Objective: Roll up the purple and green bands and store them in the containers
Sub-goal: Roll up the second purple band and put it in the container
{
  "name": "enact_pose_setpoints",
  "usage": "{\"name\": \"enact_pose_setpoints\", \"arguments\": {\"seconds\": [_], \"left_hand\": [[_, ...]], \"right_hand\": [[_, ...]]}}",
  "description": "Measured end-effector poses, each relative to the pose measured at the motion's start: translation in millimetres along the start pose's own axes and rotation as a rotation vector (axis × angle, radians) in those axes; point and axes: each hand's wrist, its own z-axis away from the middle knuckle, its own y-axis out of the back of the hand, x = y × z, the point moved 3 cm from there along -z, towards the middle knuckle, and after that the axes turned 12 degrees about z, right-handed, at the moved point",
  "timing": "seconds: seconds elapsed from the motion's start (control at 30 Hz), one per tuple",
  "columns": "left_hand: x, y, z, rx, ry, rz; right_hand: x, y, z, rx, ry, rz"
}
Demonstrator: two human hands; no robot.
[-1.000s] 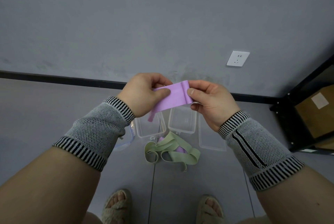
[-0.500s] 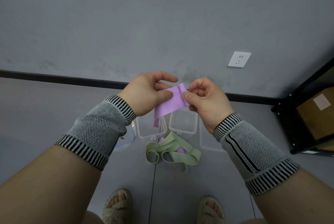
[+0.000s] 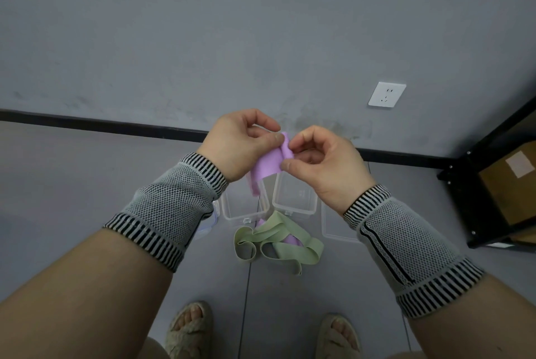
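The left hand [image 3: 237, 144] and the right hand [image 3: 324, 161] are both pinching the top end of the purple band [image 3: 268, 166], up in the air. The loose tail is hanging down and left, under the left hand, over the clear containers [image 3: 294, 199]. The right hand is probably rolling leftward. Green bands [image 3: 278, 238] are lying nearer.

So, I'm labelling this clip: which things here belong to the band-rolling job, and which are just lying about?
Job:
purple band, pinched by left hand and right hand
green bands on the floor
clear containers

Lying about:
wall socket
black shelf
cardboard box
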Motion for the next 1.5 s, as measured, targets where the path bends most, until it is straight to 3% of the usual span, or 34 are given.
{"name": "enact_pose_setpoints", "arguments": {"seconds": [0.2, 0.5, 0.77, 1.1, 1.23, 1.37, 1.5], "left_hand": [[-0.3, 9.3, -0.2, -0.061, 0.037, -0.018], [0.6, 6.4, 4.1, -0.186, 0.052, -0.113], [-3.7, 8.6, 2.9, -0.228, 0.067, -0.279], [-2.4, 3.9, 3.7, -0.107, 0.004, -0.238], [-1.1, 4.9, 2.9, -0.113, 0.002, -0.233], [0.2, 5.7, 2.6, -0.148, 0.01, -0.242], [-1.8, 3.2, 2.9, -0.168, 0.01, -0.248]], "right_hand": [[2.7, 3.3, 5.6, -0.108, 0.11, 0.227], [0.6, -1.3, 7.4, -0.201, 0.11, 0.241], [2.3, 3.0, 7.4, -0.18, 0.121, 0.266], [-0.6, -1.5, 5.1, -0.12, 0.172, 0.472], [-0.2, -0.1, 5.6, -0.145, 0.162, 0.424], [1.7, 2.6, 5.7, -0.133, -0.001, 0.124], [2.7, 1.3, 6.0, -0.111, -0.067, 0.056]]}}
